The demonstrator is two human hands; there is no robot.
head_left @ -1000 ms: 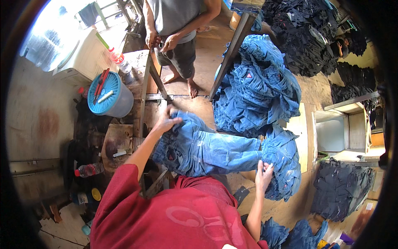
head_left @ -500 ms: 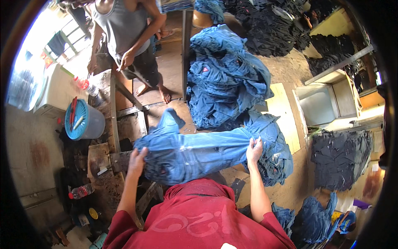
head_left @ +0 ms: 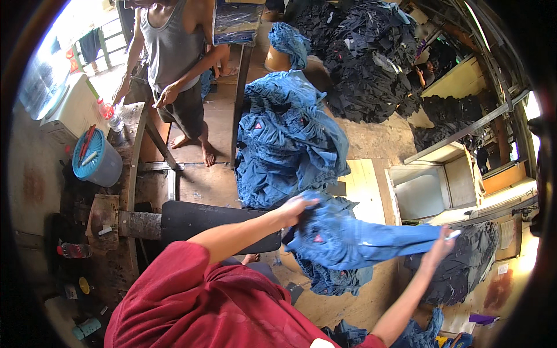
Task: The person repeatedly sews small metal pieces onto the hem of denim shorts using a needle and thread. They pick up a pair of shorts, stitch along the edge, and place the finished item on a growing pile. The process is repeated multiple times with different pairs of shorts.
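Observation:
A pair of blue denim trousers stretches between my two hands, over a lower heap of denim to the right of a dark board. My left hand is closed on the gathered waist end. At the narrower leg end, my right hand is closed on the cloth. A small white piece shows at the fingertips of my right hand; its kind cannot be made out. Straight ahead rises a large pile of blue denim garments.
A co-worker in a grey tank top stands far left behind a frame. Left are a lidded bucket and plastic bottles. Black cloth heaps lie far right; a dark cloth stack is at right, and more denim at the lower edge.
Both hands have carried the trousers off the board to the right, baring its dark surface. My left arm now reaches across in front of me. The view has shifted right.

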